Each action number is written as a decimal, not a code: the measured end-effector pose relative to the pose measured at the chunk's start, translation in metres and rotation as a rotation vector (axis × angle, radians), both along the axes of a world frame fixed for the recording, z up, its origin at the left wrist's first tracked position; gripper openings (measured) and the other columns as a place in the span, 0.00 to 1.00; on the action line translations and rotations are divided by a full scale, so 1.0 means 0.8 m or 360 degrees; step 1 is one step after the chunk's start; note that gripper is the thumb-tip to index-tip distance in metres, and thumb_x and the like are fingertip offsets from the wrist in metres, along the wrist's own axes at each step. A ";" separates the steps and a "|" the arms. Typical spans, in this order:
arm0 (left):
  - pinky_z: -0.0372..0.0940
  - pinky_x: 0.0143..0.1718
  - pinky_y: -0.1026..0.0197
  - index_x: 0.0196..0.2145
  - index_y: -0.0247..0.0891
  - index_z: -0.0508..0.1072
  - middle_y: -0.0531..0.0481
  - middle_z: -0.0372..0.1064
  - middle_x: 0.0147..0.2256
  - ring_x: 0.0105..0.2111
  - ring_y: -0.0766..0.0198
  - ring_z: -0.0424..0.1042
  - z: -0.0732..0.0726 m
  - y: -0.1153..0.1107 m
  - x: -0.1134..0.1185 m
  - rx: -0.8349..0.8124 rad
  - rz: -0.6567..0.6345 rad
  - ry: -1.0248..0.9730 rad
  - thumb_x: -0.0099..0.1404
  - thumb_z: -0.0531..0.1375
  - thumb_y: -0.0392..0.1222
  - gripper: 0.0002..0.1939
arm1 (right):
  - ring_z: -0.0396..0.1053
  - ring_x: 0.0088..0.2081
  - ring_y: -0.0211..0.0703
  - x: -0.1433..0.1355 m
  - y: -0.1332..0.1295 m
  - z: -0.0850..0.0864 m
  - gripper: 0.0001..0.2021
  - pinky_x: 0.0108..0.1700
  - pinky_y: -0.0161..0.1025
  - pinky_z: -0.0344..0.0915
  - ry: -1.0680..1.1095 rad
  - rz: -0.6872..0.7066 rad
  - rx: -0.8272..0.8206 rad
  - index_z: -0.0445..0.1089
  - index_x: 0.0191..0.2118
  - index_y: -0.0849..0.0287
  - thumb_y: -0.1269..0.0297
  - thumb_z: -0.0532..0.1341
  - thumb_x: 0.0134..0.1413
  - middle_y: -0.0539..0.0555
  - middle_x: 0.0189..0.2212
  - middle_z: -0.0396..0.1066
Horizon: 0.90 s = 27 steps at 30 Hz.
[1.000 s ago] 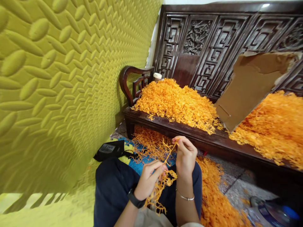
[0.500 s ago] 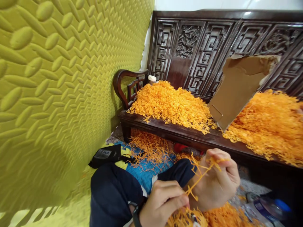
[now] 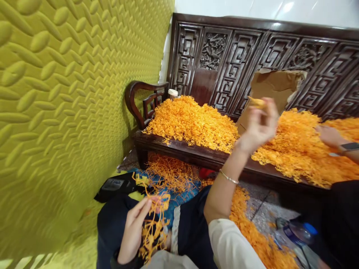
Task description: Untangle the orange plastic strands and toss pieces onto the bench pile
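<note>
My left hand [image 3: 137,224], low over my lap, pinches a branching orange plastic strand [image 3: 153,233] with small knobby pieces on it. The strand hangs down past the fingers. My right hand [image 3: 262,119] is raised in front of the cardboard sheet [image 3: 273,84], its fingers closed round a few small orange plastic pieces [image 3: 256,101]; motion blurs them. Beyond it, a big heap of orange plastic pieces [image 3: 193,119] lies on the dark wooden bench [image 3: 179,149], left of the cardboard. Another orange heap [image 3: 297,149] lies to the right.
A co-worker's hand [image 3: 331,136] reaches into the right heap. Thin orange strands [image 3: 171,173] lie on the floor below the bench. A black bag [image 3: 116,185] is by my knee, a blue-capped bottle [image 3: 301,231] at lower right. A yellow textured mat [image 3: 78,112] stands upright on the left.
My hands have moved apart. The right went up toward the bench with small orange pieces; the left moved left and keeps the strand. The co-worker's hand shows more fully at right.
</note>
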<state>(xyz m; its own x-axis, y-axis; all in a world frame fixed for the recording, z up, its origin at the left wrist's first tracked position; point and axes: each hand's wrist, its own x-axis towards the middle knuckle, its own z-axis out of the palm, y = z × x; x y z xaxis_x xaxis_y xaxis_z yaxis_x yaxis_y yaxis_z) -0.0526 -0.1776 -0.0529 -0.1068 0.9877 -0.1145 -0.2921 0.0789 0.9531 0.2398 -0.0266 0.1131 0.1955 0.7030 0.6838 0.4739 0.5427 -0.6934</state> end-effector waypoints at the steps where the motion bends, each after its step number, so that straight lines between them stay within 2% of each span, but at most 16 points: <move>1: 0.66 0.41 0.64 0.33 0.37 0.80 0.47 0.78 0.35 0.38 0.58 0.73 0.005 0.007 0.001 0.0011 0.0065 -0.0065 0.53 0.65 0.49 0.13 | 0.62 0.50 0.44 -0.004 0.018 -0.009 0.17 0.51 0.44 0.64 0.0052 -0.0055 -0.0019 0.67 0.48 0.55 0.53 0.52 0.60 0.55 0.52 0.65; 4: 0.66 0.44 0.62 0.37 0.38 0.79 0.46 0.77 0.39 0.40 0.57 0.74 0.022 0.023 0.008 0.0094 0.0192 -0.0235 0.53 0.66 0.50 0.16 | 0.64 0.49 0.44 -0.028 0.047 -0.059 0.21 0.51 0.43 0.62 0.0168 -0.0105 -0.0165 0.68 0.47 0.62 0.55 0.62 0.50 0.58 0.51 0.67; 6: 0.67 0.43 0.61 0.39 0.37 0.79 0.45 0.77 0.39 0.37 0.58 0.75 0.030 0.030 0.013 0.0131 0.0203 -0.0284 0.53 0.66 0.49 0.17 | 0.69 0.43 0.44 -0.053 0.040 -0.100 0.19 0.47 0.43 0.66 0.0172 0.0024 -0.0270 0.71 0.43 0.64 0.55 0.63 0.48 0.60 0.45 0.72; 8: 0.67 0.42 0.60 0.42 0.37 0.78 0.45 0.77 0.39 0.35 0.58 0.76 0.033 0.033 0.016 0.0147 0.0163 -0.0289 0.55 0.65 0.47 0.18 | 0.72 0.39 0.43 -0.084 0.015 -0.135 0.15 0.43 0.42 0.68 0.0222 0.0257 -0.0354 0.72 0.40 0.61 0.55 0.59 0.53 0.59 0.39 0.75; 9: 0.67 0.43 0.60 0.42 0.36 0.77 0.44 0.77 0.39 0.36 0.58 0.76 0.033 0.033 0.017 0.0159 0.0143 -0.0281 0.55 0.64 0.47 0.18 | 0.72 0.39 0.43 -0.100 -0.002 -0.149 0.15 0.42 0.41 0.68 0.0293 0.0454 -0.0415 0.73 0.40 0.61 0.55 0.58 0.55 0.58 0.39 0.75; 11: 0.66 0.45 0.60 0.41 0.35 0.77 0.43 0.77 0.39 0.38 0.58 0.75 0.031 0.033 0.019 0.0188 0.0128 -0.0257 0.56 0.64 0.46 0.16 | 0.72 0.39 0.44 -0.128 -0.037 -0.167 0.14 0.43 0.41 0.68 0.0400 0.0821 -0.0545 0.73 0.40 0.59 0.56 0.56 0.57 0.57 0.39 0.75; 13: 0.65 0.45 0.60 0.40 0.35 0.78 0.44 0.77 0.39 0.41 0.57 0.74 0.029 0.033 0.020 0.0222 0.0140 -0.0235 0.56 0.64 0.46 0.15 | 0.72 0.40 0.44 -0.149 -0.066 -0.175 0.13 0.44 0.41 0.67 0.0447 0.1067 -0.0661 0.72 0.43 0.57 0.57 0.59 0.56 0.56 0.40 0.74; 15: 0.65 0.45 0.61 0.39 0.36 0.78 0.45 0.76 0.41 0.42 0.57 0.72 0.027 0.033 0.020 0.0254 0.0133 -0.0199 0.56 0.64 0.44 0.13 | 0.72 0.41 0.44 -0.159 -0.085 -0.178 0.14 0.45 0.40 0.66 0.0414 0.1147 -0.0737 0.72 0.45 0.54 0.59 0.63 0.52 0.54 0.40 0.74; 18: 0.64 0.43 0.63 0.40 0.37 0.77 0.47 0.76 0.37 0.40 0.59 0.72 0.024 0.031 0.021 0.0269 0.0045 -0.0124 0.58 0.63 0.44 0.13 | 0.71 0.39 0.43 -0.156 -0.098 -0.180 0.10 0.44 0.39 0.65 0.0304 0.1009 -0.0728 0.75 0.39 0.54 0.61 0.65 0.49 0.53 0.37 0.75; 22: 0.63 0.37 0.66 0.37 0.36 0.77 0.52 0.72 0.26 0.29 0.66 0.70 0.021 0.027 0.028 0.0255 -0.0127 -0.0144 0.58 0.63 0.44 0.11 | 0.71 0.37 0.42 -0.145 -0.108 -0.182 0.04 0.42 0.39 0.65 0.0271 0.0854 -0.0550 0.76 0.33 0.54 0.64 0.65 0.49 0.52 0.33 0.74; 24: 0.62 0.29 0.69 0.35 0.36 0.76 0.54 0.68 0.23 0.23 0.70 0.66 0.019 0.024 0.035 0.0184 -0.0192 -0.0285 0.58 0.63 0.45 0.10 | 0.70 0.39 0.43 -0.145 -0.116 -0.183 0.04 0.43 0.39 0.64 0.0337 0.0826 -0.0430 0.77 0.33 0.53 0.66 0.65 0.49 0.52 0.34 0.73; 27: 0.54 0.18 0.73 0.31 0.37 0.74 0.58 0.62 0.17 0.15 0.75 0.57 0.016 0.018 0.048 0.0037 -0.0298 -0.0620 0.55 0.65 0.48 0.11 | 0.69 0.37 0.42 -0.150 -0.128 -0.182 0.04 0.41 0.39 0.64 0.0503 0.0824 -0.0266 0.77 0.31 0.51 0.69 0.66 0.48 0.52 0.33 0.73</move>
<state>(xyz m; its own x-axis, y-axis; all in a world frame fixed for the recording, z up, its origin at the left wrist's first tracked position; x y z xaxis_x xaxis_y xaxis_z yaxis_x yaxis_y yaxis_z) -0.0146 -0.1629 -0.0403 0.1215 0.9887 -0.0879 -0.6132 0.1444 0.7766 0.1199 -0.1288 -0.0324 -0.0243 0.8530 0.5214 -0.0633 0.5192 -0.8523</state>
